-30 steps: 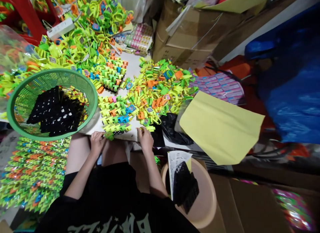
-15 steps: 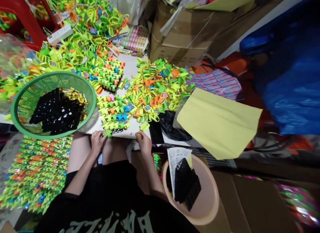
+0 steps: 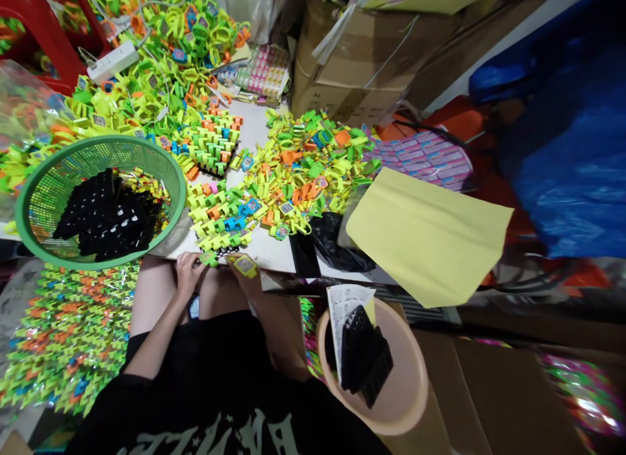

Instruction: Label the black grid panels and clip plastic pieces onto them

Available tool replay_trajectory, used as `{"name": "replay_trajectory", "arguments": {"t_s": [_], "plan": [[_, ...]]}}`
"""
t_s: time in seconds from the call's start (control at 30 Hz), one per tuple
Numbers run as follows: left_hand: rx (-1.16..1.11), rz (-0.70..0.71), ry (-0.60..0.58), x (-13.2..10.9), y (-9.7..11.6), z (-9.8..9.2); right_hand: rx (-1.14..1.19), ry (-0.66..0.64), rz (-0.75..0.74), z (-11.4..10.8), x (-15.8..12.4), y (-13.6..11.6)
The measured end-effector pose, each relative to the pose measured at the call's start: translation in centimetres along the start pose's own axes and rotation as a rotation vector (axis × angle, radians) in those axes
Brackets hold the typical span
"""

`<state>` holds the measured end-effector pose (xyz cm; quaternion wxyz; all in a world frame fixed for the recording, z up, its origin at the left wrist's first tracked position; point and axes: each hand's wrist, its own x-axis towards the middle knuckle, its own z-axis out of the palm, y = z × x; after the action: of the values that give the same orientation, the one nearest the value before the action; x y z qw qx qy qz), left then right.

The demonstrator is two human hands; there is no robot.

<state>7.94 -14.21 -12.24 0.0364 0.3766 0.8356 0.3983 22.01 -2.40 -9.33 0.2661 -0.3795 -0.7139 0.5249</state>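
Note:
My left hand (image 3: 188, 272) is closed at the table's front edge, its fingers pinched against a green toy watch (image 3: 209, 258) at the near-left corner of a black perforated tray (image 3: 227, 251). Rows of yellow, green, orange and blue toy watches (image 3: 220, 220) cover most of that tray. Just right of the tray's near edge, my right hand (image 3: 252, 285) grips a yellow toy watch (image 3: 244, 266) with a square face. Behind it, another filled tray (image 3: 215, 142) stands on the table. A loose heap of toy watches (image 3: 308, 168) lies to the right.
At left, a green basket (image 3: 29, 240) holds black trays and small yellow-red pieces. A bigger watch pile (image 3: 122, 103) surrounds a power strip (image 3: 113, 60). Yellow card (image 3: 425, 240) lies at right, above a peach basin (image 3: 415, 377). A carton (image 3: 352, 77) stands behind.
My right hand has moved left from the bare table edge to beside the tray, and a yellow watch now shows in it. The loose yellow watch near that edge is gone. My left hand stays put.

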Motion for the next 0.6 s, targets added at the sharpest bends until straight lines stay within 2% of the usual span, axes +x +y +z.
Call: {"name": "replay_trajectory", "arguments": {"t_s": [0.13,0.3,0.47,0.6], "plan": [[-0.007,0.013,-0.033,0.1,-0.3,0.0,0.103,-0.135,-0.079,2.0,0.7,0.0],[-0.035,0.024,-0.081,0.1,-0.4,-0.1,0.134,-0.195,-0.128,2.4,1.5,0.4],[-0.11,0.032,-0.078,-0.4,-0.3,0.1,-0.027,-0.199,-0.062,2.6,2.0,0.6],[-0.217,0.051,-0.04,-0.6,0.0,0.6,-0.265,-0.269,-0.109,2.6,2.1,0.1]]}}
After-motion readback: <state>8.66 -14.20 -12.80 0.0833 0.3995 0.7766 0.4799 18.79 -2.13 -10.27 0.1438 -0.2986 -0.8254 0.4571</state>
